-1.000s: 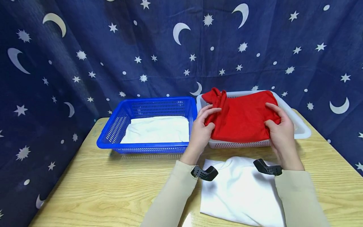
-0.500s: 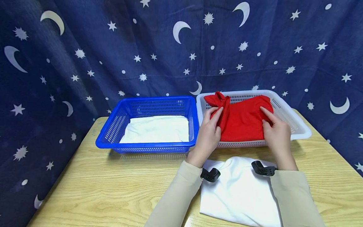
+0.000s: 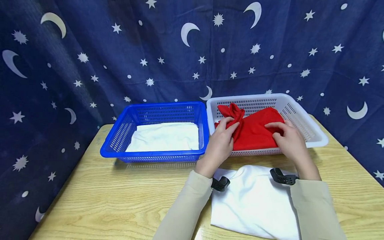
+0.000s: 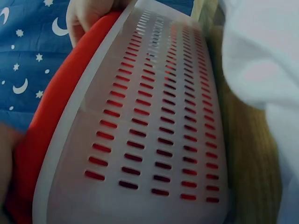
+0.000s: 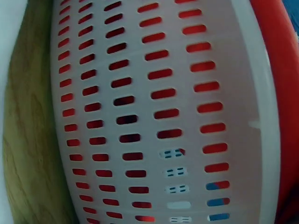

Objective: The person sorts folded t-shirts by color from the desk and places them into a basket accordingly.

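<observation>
A folded red cloth (image 3: 255, 131) lies in the white basket (image 3: 315, 135), bunched into a twisted clump at its left end. My left hand (image 3: 218, 146) grips the cloth just below that clump, index and middle fingers laid over it. At the right end, my right hand (image 3: 289, 141) holds the cloth between a bent index finger and the thumb; other fingers are partly hidden behind. In the left wrist view, red cloth (image 4: 70, 77) bulges along the basket's rim, and red shows through the slots in the right wrist view.
To the left stands a blue basket (image 3: 114, 154) with a folded white cloth (image 3: 166, 136) inside. Another white cloth (image 3: 255, 203) lies on the wooden table (image 3: 120, 200) under my forearms. A dark blue curtain (image 3: 168, 40) with moons and stars rises behind.
The red cloth has sunk lower into the white basket, baring more of its back and right walls. My right hand has shifted left and down, my left slightly right, bringing them closer together.
</observation>
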